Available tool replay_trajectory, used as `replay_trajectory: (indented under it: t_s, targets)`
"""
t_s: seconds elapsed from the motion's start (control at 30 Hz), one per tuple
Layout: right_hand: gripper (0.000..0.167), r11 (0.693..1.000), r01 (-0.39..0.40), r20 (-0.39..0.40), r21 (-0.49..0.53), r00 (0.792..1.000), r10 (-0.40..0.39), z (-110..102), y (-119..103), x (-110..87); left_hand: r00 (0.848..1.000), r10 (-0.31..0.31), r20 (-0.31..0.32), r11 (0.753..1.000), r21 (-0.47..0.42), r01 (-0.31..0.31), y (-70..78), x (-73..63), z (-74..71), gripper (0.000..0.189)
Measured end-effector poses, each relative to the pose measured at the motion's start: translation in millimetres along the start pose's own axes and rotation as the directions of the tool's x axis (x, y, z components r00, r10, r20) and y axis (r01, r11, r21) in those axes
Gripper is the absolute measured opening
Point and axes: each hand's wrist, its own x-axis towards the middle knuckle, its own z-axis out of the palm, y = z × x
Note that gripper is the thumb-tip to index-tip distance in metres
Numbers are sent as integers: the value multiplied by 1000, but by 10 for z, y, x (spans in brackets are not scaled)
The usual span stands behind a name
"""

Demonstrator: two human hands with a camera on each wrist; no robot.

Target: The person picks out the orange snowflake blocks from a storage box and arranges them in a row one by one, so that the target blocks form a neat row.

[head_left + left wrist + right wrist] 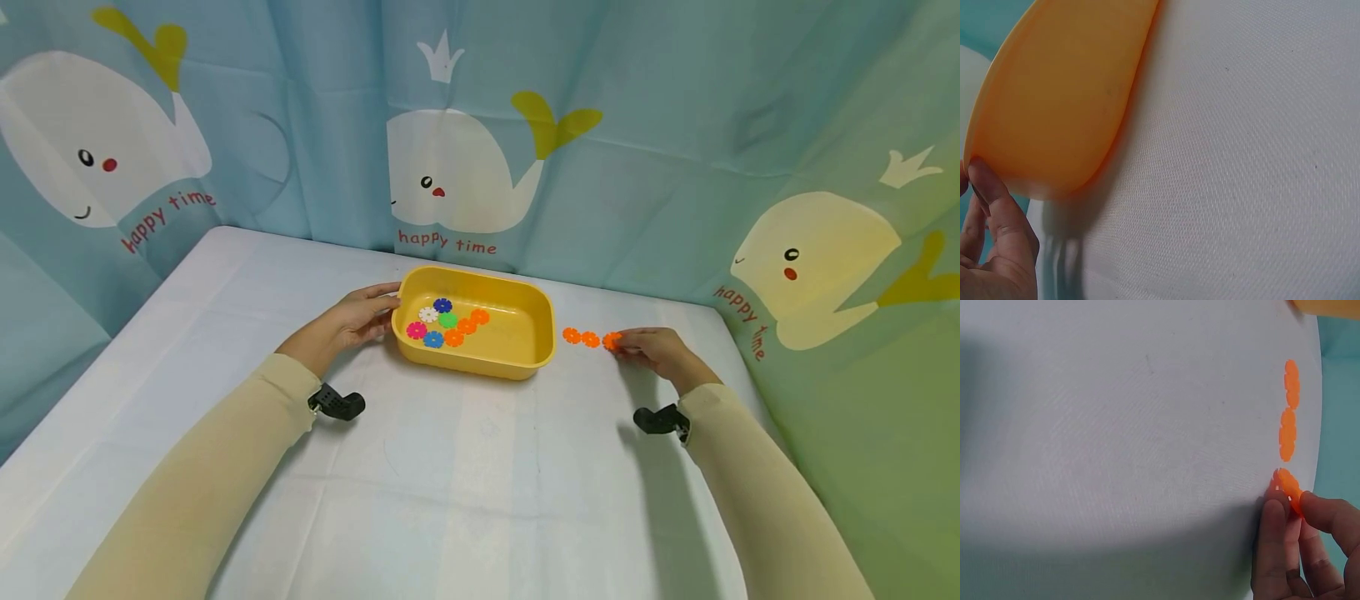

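Gripped yellow basin [517, 327], left hand [362, 317]; pinched orange disc [611, 341], right hand [657, 350] — needed light touch, without nudging two discs [591, 340] just leftward.

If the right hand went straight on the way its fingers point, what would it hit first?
Probably the middle orange disc, just beyond the end orange disc that the right hand pinches. The hand might pass over it if raised; its height is hard to judge.
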Motion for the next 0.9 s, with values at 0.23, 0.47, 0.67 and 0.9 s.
replay_trajectory:
  t_s: [0.23,0.47,0.67,0.9]
  targets:
    - [40,996,-4,-22,-86,1000,2,-2,6,24,1000,-3,5,1000,-8,3,3,-7,-1,53]
    - [51,984,-7,-50,-176,999,-2,22,-12,6,1000,-5,0,1000,-11,5,3,-15,-2,53]
    - [51,981,-7,-69,-192,998,-6,-8,-15,10,1000,-3,-5,1000,-21,2,4,-6,-4,52]
    - [53,980,17,-64,-196,998,-30,-38,-79,-31,1000,-2,-3,1000,-22,2,4,5,-4,53]
